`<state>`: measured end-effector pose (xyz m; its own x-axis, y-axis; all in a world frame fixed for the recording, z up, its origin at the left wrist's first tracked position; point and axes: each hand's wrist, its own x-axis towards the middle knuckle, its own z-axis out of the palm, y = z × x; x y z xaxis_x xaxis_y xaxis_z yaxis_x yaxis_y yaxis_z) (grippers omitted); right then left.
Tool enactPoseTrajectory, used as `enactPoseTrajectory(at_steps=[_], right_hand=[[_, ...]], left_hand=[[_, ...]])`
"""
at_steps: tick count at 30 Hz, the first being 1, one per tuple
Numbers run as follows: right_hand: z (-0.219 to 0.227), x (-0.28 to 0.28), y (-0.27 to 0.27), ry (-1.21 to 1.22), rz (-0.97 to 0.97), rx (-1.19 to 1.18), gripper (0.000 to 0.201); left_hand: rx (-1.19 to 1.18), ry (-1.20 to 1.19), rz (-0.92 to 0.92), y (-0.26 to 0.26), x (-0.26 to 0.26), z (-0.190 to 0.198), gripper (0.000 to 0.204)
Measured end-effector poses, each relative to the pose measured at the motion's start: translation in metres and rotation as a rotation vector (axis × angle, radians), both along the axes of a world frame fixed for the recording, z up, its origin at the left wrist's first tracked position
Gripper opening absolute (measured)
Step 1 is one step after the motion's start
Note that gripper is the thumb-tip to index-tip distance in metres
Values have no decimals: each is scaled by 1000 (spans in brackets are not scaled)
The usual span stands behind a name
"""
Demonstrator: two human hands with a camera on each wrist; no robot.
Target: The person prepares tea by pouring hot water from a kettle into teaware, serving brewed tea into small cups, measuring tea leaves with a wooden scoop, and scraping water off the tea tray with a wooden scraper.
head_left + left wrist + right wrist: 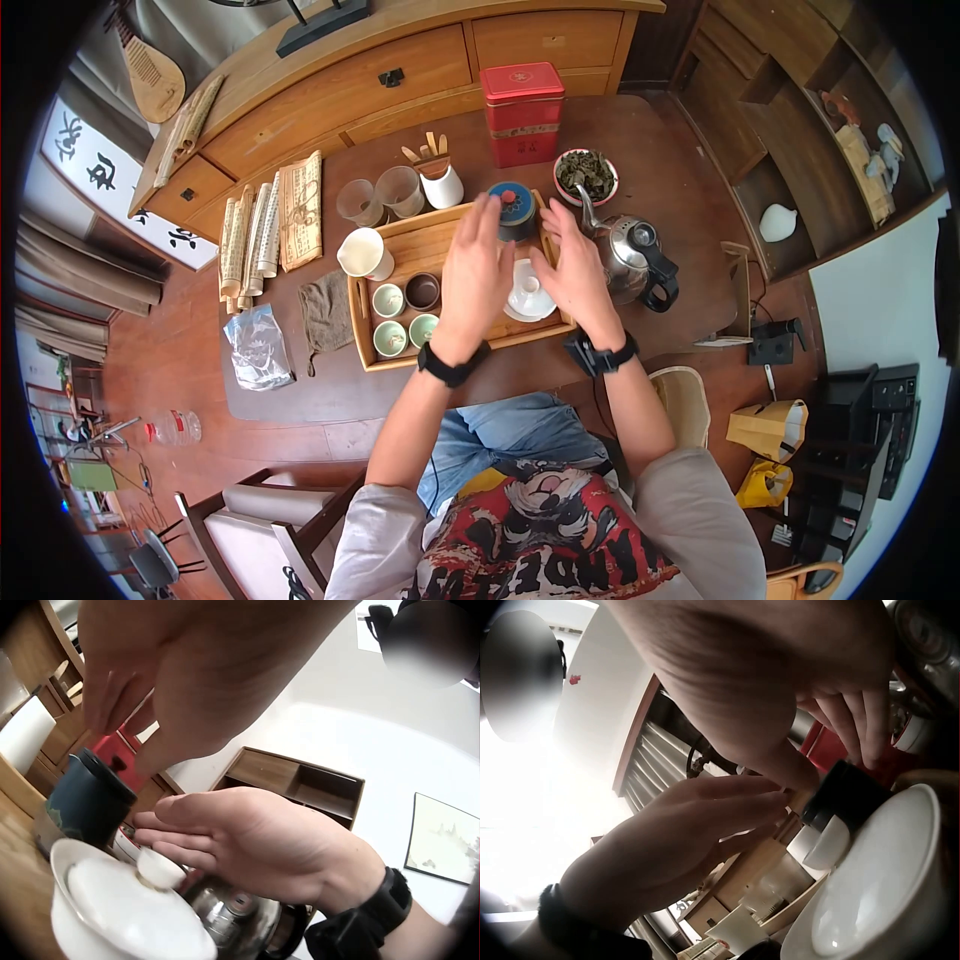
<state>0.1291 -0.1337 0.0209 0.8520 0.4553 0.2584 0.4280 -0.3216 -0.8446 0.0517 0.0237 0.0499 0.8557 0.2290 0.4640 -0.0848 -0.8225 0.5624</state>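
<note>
Both hands hover over the wooden tea tray (405,245) with palms turned toward each other and hold nothing. My left hand (474,285) is raised above the middle of the tray, fingers extended toward the far side. Facing it, my right hand (578,282) has its fingers straight. Between and below them stands a white gaiwan (124,907) with its lid on, partly hidden by the right hand in the head view. Just beyond the fingertips is a dark blue tea jar (515,207) with a red knob on its lid.
Left on the tray are a white pitcher (366,255), a dark cup (422,292) and several pale green cups (390,338). A steel kettle (630,255) stands right, near a bowl of tea leaves (587,177) and a red tin (523,115). Glasses (400,190) and scrolls (300,215) lie left.
</note>
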Motion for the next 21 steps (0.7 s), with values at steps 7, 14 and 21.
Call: enactPoseTrajectory(at_steps=[7,14,21], right_hand=[[-12,38,31,-38,26,-62,94],[-2,47,34,-44,70,-77,73],[-1,50,33,-7,89,-56,70]], left_hand=[[-136,191,-41,38,38,3,78],[-107,127,-84,44,45,-6,74],[-139,166,-59,47,46,0,79]])
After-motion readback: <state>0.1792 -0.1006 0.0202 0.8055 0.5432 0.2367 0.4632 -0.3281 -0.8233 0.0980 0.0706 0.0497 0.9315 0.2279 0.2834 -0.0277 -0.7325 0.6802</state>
